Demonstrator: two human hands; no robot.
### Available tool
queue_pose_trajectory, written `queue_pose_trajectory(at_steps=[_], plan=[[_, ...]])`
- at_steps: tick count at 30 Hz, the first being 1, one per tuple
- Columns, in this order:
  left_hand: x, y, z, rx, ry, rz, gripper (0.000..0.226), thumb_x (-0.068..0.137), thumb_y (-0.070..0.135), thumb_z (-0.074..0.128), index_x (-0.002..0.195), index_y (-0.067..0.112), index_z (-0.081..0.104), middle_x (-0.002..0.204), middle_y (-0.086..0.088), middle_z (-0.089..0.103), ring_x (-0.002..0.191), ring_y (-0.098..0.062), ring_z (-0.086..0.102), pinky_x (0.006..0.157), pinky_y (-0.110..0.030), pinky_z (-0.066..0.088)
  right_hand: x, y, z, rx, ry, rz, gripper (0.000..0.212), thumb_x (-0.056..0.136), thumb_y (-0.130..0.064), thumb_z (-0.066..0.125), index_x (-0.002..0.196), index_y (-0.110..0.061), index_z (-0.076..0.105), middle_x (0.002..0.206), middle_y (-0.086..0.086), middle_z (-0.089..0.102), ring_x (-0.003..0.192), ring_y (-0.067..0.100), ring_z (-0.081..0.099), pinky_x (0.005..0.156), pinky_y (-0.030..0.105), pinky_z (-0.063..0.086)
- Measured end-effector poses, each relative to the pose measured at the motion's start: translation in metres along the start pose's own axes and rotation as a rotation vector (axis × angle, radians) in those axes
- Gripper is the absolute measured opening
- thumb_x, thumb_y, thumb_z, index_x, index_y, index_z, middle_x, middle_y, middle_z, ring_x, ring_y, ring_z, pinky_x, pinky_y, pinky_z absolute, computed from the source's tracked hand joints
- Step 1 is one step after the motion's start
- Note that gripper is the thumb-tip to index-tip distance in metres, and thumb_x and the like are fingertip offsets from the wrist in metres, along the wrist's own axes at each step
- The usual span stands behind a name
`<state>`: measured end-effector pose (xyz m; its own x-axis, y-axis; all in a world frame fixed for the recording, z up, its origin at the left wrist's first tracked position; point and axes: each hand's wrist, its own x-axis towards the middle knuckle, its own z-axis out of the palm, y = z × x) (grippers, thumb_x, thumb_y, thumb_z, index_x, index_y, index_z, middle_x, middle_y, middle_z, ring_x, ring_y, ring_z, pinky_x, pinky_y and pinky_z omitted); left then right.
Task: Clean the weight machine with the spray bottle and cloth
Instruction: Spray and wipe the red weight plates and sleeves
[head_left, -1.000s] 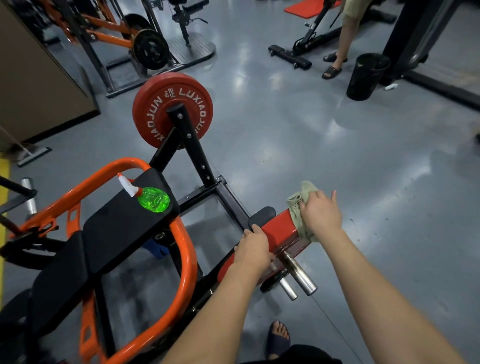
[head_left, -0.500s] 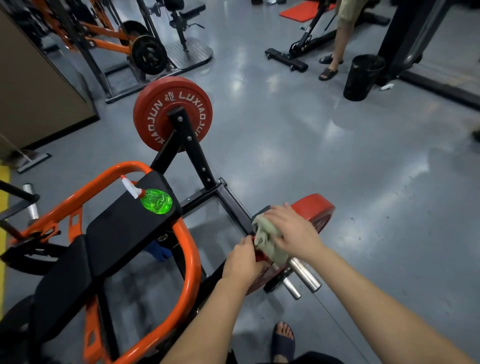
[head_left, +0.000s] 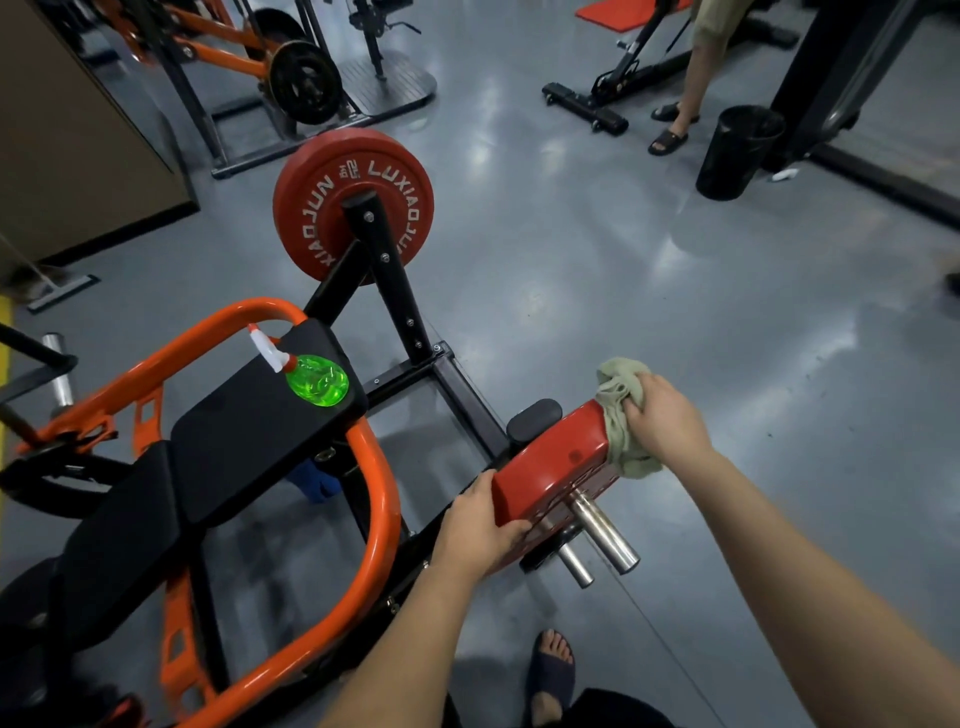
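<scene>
- Right hand (head_left: 660, 423) clutches a crumpled grey-green cloth (head_left: 618, 415) against the far edge of the red round weight plate (head_left: 550, 462).
- Left hand (head_left: 480, 525) grips the plate's near edge; hands apart.
- Judgement: brace the plate and wipe the whole rim.
- Clear plastic spray bottle (head_left: 317, 379), holding green liquid, sits on a black pad (head_left: 249, 415) left of the plate.
- Black bin (head_left: 737, 153) far beyond the plate; contents unseen.

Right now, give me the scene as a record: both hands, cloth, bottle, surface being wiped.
left hand: grips the near edge of the red plate
right hand: holds the cloth bunched against the plate's far edge
cloth: greenish, draped over that edge
spray bottle: green, on the black pad, no hand on it
surface being wiped: rim of the red plate
</scene>
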<state>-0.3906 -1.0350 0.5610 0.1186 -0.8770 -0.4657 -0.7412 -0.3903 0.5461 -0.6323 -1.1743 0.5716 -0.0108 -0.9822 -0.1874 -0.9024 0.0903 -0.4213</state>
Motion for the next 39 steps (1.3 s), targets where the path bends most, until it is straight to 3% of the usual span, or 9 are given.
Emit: queue_pose_trajectory(at_steps=[5,9,12,15,21,26,30,33,39], plan=[[0.001,-0.016,-0.007,0.021,-0.071,-0.059,0.078,0.08,0.04,0.085,0.145,0.024,0.047,0.126,0.0,0.066,0.114,-0.021,0.065,0.098,-0.036,0.054,-0.039,-0.001,0.016,0.036,0.046,-0.109,0.053,0.096,-0.02,0.058,0.148,-0.015,0.047,0.156,0.002,0.043,0.144,0.03,0.039,0.102,0.044,0.045],[0.0,-0.022,-0.009,0.157,-0.102,-0.107,0.069,0.077,0.044,0.083,0.137,0.025,0.053,0.117,0.002,0.068,0.106,-0.02,0.067,0.089,-0.038,0.057,-0.07,0.0,0.039,0.083,0.182,-0.322,0.047,0.091,-0.017,0.063,0.138,-0.012,0.06,0.149,0.0,0.053,0.145,0.022,0.041,0.108,0.047,0.049],[-0.004,-0.025,-0.006,0.237,-0.121,-0.163,0.064,0.076,0.046,0.081,0.13,0.024,0.054,0.113,0.0,0.066,0.103,-0.023,0.066,0.087,-0.04,0.057,-0.082,0.004,0.053,0.081,0.273,-0.64,0.041,0.092,-0.018,0.064,0.131,-0.006,0.066,0.14,0.004,0.062,0.142,0.024,0.047,0.115,0.047,0.04],[-0.006,-0.032,-0.002,0.297,-0.138,-0.194,0.06,0.08,0.048,0.078,0.126,0.019,0.052,0.116,-0.002,0.063,0.105,-0.025,0.064,0.086,-0.04,0.056,-0.092,0.0,0.06,0.049,0.229,-0.762,0.059,0.074,-0.004,0.08,0.132,-0.003,0.066,0.142,0.007,0.061,0.14,0.028,0.048,0.123,0.039,0.028],[-0.007,-0.039,0.004,0.346,-0.142,-0.206,0.054,0.075,0.047,0.069,0.12,0.023,0.053,0.113,0.0,0.066,0.103,-0.025,0.066,0.087,-0.041,0.057,-0.115,-0.037,0.084,0.024,0.146,-0.755,0.056,0.073,-0.019,0.054,0.125,-0.003,0.068,0.136,0.011,0.064,0.138,0.029,0.051,0.118,0.046,0.029],[-0.003,-0.034,0.0,0.394,-0.161,-0.203,0.052,0.076,0.047,0.071,0.119,0.022,0.054,0.112,0.0,0.064,0.101,-0.024,0.066,0.084,-0.038,0.056,-0.098,-0.036,0.063,0.006,0.132,-0.754,0.058,0.055,-0.006,0.084,0.112,-0.009,0.074,0.125,0.001,0.07,0.13,0.023,0.059,0.115,0.052,0.04],[-0.002,-0.032,-0.003,0.361,-0.172,-0.209,0.062,0.077,0.052,0.077,0.125,0.02,0.053,0.119,-0.002,0.063,0.108,-0.025,0.065,0.089,-0.04,0.056,-0.046,-0.016,0.013,0.107,0.101,-0.204,0.043,0.084,-0.007,0.067,0.126,-0.016,0.068,0.131,0.006,0.066,0.136,0.037,0.05,0.111,0.048,0.041],[-0.004,-0.033,-0.002,0.318,-0.175,-0.215,0.067,0.08,0.051,0.078,0.132,0.018,0.051,0.124,-0.004,0.063,0.112,-0.025,0.064,0.092,-0.04,0.055,-0.01,0.011,-0.009,0.092,0.022,0.149,0.023,0.094,-0.009,0.052,0.112,-0.005,0.064,0.114,0.025,0.067,0.116,0.046,0.057,0.098,0.047,0.047],[0.001,-0.029,-0.004,0.233,-0.164,-0.189,0.087,0.069,0.069,0.08,0.135,0.02,0.052,0.121,-0.001,0.065,0.109,-0.022,0.065,0.091,-0.038,0.057,-0.051,-0.008,0.026,0.129,0.182,-0.058,0.041,0.089,-0.008,0.062,0.129,-0.011,0.063,0.143,0.005,0.055,0.123,0.034,0.056,0.083,0.047,0.054]])
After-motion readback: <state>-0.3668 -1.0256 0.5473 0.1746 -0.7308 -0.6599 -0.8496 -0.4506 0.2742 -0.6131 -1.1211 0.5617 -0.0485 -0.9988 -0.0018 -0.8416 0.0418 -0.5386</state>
